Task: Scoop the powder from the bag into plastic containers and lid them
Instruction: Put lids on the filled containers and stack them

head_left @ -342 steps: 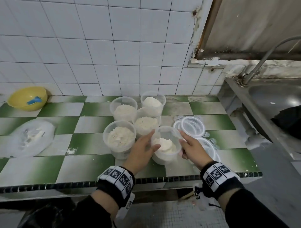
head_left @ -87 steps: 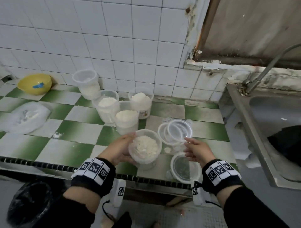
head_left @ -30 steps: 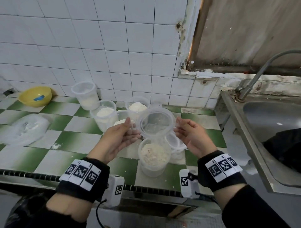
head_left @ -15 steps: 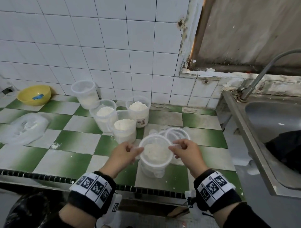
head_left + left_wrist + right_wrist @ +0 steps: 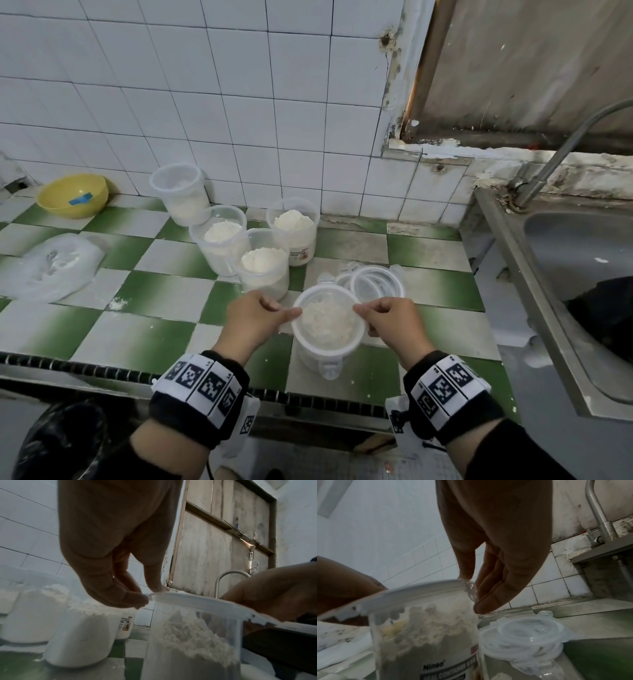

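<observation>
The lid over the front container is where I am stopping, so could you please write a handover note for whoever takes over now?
Left hand and right hand each pinch the lid by its edge over the front container; it looks tilted, not clipped.
One lidded container stands by the wall.
Three filled containers stand open; spare lids lie right of them.
Left: seat this lid, lid the other three.

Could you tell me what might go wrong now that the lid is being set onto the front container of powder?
1. The lid sits tilted in both wrist views, so it may seat unevenly on the front container when the left hand and right hand press it.
2. The powder heaps close to the rim and could get caught under it.
3. The container stands near the counter edge; a lopsided push might tip it.
</observation>
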Available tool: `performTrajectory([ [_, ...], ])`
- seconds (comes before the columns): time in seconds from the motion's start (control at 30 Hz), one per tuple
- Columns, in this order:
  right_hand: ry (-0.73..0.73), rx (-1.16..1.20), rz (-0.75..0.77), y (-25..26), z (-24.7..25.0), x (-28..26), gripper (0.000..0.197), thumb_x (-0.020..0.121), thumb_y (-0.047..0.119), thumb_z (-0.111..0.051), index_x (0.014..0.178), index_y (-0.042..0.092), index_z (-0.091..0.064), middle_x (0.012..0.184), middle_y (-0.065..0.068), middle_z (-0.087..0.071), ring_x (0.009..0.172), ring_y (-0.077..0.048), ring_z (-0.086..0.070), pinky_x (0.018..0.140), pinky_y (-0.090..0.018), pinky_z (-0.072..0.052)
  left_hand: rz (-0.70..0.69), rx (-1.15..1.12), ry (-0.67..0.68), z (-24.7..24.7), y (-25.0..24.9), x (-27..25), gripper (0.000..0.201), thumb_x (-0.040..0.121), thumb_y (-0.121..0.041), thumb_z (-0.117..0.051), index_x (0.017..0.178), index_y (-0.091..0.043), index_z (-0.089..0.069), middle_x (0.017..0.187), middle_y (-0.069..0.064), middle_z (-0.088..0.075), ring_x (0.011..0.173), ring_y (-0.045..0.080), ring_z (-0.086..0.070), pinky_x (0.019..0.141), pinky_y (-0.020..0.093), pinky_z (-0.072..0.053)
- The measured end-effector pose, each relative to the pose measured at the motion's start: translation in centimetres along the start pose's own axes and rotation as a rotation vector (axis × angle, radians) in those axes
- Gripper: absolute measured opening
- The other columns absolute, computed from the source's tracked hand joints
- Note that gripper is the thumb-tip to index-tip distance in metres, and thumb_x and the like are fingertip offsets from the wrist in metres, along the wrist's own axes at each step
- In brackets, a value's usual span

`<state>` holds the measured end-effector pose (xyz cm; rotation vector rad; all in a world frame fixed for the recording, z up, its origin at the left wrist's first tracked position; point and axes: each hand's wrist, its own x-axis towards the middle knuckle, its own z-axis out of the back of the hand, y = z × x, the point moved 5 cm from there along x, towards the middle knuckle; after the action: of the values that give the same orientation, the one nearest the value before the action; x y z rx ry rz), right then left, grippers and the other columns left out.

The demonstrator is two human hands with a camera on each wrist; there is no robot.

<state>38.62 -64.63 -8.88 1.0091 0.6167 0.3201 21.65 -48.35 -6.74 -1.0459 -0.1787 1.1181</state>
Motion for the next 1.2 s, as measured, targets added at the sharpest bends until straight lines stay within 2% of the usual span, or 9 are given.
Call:
performTrajectory([
  [0.07, 0.004, 0.026, -0.021, 0.1, -0.3, -0.1, 0.017, 0.077, 0.022, -0.076, 0.088, 0.010, -0.071, 0.070, -0.011, -0.070, 0.065, -0.023, -0.065, 0.075, -0.044, -0.058, -0.044, 0.054, -0.027, 0.1, -0.5, -0.1, 0.030, 0.075, -0.033, -0.080, 0.072, -0.008, -0.065, 0.070, 0.003, -0.067, 0.068, 0.015, -0.062, 0.065, 0.024, -0.049],
  [0.17, 0.043, 0.105, -0.098, -0.1, -0.8, -0.2, 0.041, 0.079, 0.015, -0.074, 0.117, 0.009, -0.061, 0.082, -0.017, -0.070, 0.069, -0.028, -0.070, 0.069, -0.042, -0.059, -0.062, 0.032, 0.015, -0.4, -0.5, 0.3, 0.031, 0.084, -0.032, -0.072, 0.068, -0.006, -0.070, 0.069, 0.008, -0.071, 0.072, 0.022, -0.068, 0.077, 0.035, -0.056],
  [0.33, 0.124, 0.013, -0.058, 0.8, -1.2, 0.2, 0.059, 0.084, 0.012, -0.068, 0.137, 0.024, -0.046, 0.135, -0.007, -0.053, 0.067, -0.024, -0.070, 0.060, -0.038, -0.060, -0.031, -0.098, 0.095, -1.1, -0.1, 0.6, 0.018, 0.091, -0.023, -0.065, 0.083, -0.008, -0.072, 0.077, 0.007, -0.071, 0.075, 0.021, -0.068, 0.084, 0.043, -0.056],
  [0.5, 0.433, -0.019, -0.114, 2.2, -2.1, -0.7, 0.074, 0.090, 0.007, -0.059, 0.144, 0.043, -0.024, 0.095, -0.021, -0.069, 0.061, -0.026, -0.069, 0.058, -0.036, -0.060, -0.093, -0.076, 0.065, -0.8, -0.6, 1.3, 0.023, 0.095, -0.026, -0.058, 0.108, -0.011, -0.071, 0.099, 0.003, -0.071, 0.092, 0.019, -0.063, 0.089, 0.036, -0.051],
  [0.63, 0.637, 0.052, -0.242, 2.4, -3.6, -1.5, 0.065, 0.096, 0.012, -0.051, 0.147, 0.035, -0.019, 0.080, -0.030, -0.066, 0.067, -0.034, -0.070, 0.058, -0.035, -0.060, -0.116, -0.010, 0.098, -0.6, -0.9, 2.3, 0.027, 0.096, -0.031, -0.055, 0.110, -0.013, -0.070, 0.102, 0.003, -0.070, 0.092, 0.017, -0.062, 0.084, 0.032, -0.049],
  [0.87, 0.529, 0.262, -0.343, 1.6, -5.1, -2.3, 0.033, 0.098, 0.014, -0.047, 0.131, 0.016, -0.041, 0.076, -0.025, -0.060, 0.063, -0.039, -0.067, 0.062, -0.045, -0.059, -0.145, -0.044, 0.114, -0.7, -0.9, 3.1, 0.029, 0.098, -0.032, -0.051, 0.115, -0.018, -0.069, 0.112, 0.000, -0.068, 0.103, 0.017, -0.060, 0.097, 0.038, -0.048],
  [1.0, 0.434, 0.381, -0.352, 1.2, -6.3, -3.0, 0.030, 0.100, 0.016, -0.043, 0.129, 0.020, -0.038, 0.088, -0.025, -0.060, 0.058, -0.034, -0.068, 0.052, -0.037, -0.059, -0.180, -0.041, 0.106, -0.5, -0.7, 3.0, 0.029, 0.099, -0.027, -0.049, 0.123, -0.018, -0.064, 0.121, -0.001, -0.065, 0.113, 0.016, -0.057, 0.101, 0.034, -0.044],
  [1.1, 0.362, 0.451, -0.331, 1.0, -7.3, -3.1, 0.035, 0.100, 0.017, -0.042, 0.134, 0.019, -0.035, 0.107, -0.028, -0.058, 0.063, -0.035, -0.070, 0.051, -0.034, -0.058, -0.189, 0.001, -0.105, 0.9, 0.4, 2.0, 0.032, 0.094, -0.029, -0.058, 0.122, -0.014, -0.063, 0.114, 0.002, -0.067, 0.100, 0.012, -0.057, 0.089, 0.025, -0.044],
  [1.2, 0.314, 0.496, -0.309, 1.1, -7.8, -3.0, 0.036, 0.100, 0.016, -0.041, 0.135, 0.019, -0.032, 0.104, -0.026, -0.059, 0.061, -0.032, -0.069, 0.050, -0.032, -0.058, -0.187, 0.022, -0.307, 2.3, 2.0, 0.6, 0.034, 0.085, -0.038, -0.069, 0.106, -0.012, -0.070, 0.100, 0.002, -0.071, 0.094, 0.017, -0.063, 0.085, 0.028, -0.047],
])
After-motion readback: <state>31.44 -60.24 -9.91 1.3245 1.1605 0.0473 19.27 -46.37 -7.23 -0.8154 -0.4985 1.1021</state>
